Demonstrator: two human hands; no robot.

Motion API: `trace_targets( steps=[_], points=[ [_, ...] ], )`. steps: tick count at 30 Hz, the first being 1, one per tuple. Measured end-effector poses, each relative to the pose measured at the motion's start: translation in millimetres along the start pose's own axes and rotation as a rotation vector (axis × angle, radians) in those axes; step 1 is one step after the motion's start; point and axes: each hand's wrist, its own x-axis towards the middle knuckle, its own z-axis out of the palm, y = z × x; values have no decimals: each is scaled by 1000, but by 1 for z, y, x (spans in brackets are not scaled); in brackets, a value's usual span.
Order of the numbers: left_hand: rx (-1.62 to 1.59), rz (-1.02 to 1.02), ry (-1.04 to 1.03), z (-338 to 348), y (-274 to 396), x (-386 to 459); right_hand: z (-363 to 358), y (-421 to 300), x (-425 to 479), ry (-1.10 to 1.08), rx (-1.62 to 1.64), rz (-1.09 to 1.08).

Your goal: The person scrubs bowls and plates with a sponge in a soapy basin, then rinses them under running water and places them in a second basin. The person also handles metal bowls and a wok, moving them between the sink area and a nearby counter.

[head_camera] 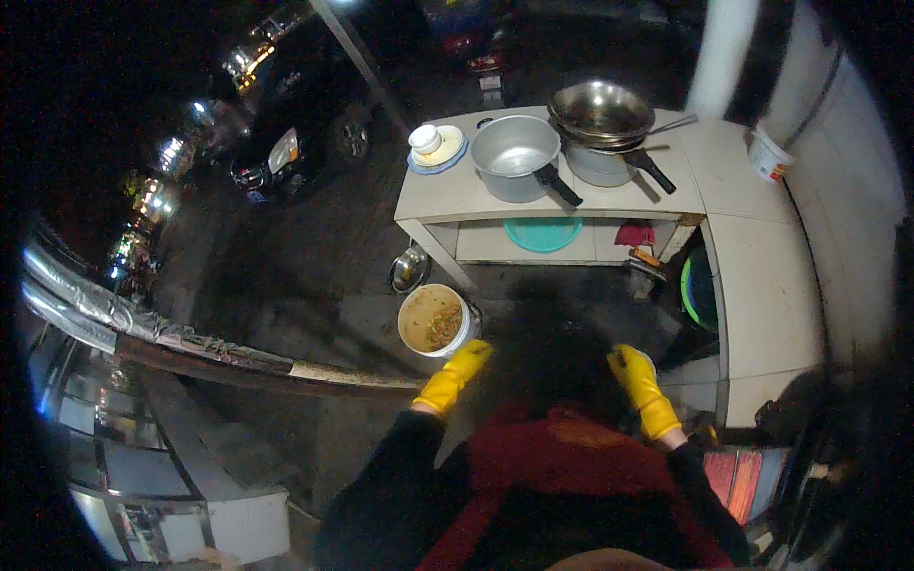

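Observation:
My left hand [457, 372], in a yellow rubber glove, is just beside the lower right of a white plastic bucket [413, 325]. Whether it touches the bucket is unclear. Food scraps [444, 327] lie inside the bucket. On the other side of my body, my right hand [640, 389], gloved the same way, has its fingers bent. A pale edge shows behind it, too dark to identify. Ahead stands a tiled counter [450, 203] carrying an aluminium pressure-cooker pot [515, 153], another pot [600, 168] under stacked metal pans [603, 114], and plates with a small white bowl [426, 139].
Below the counter top, a shelf [482, 250] holds a turquoise basin [544, 233] and a red cloth [634, 233]. A metal bowl [410, 270] is by the counter leg. A green-rimmed tub [689, 291] sits under the right counter. A foil-wrapped rail [193, 346] runs left.

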Motion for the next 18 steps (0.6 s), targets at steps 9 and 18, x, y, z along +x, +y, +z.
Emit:
trace_targets(
  steps=[9, 18],
  points=[
    [-512, -373, 223, -72, -106, 7, 75, -94, 165, -293, -121, -254],
    [-415, -217, 386, -217, -174, 107, 184, -265, 317, -459, -131, -434]
  ],
)
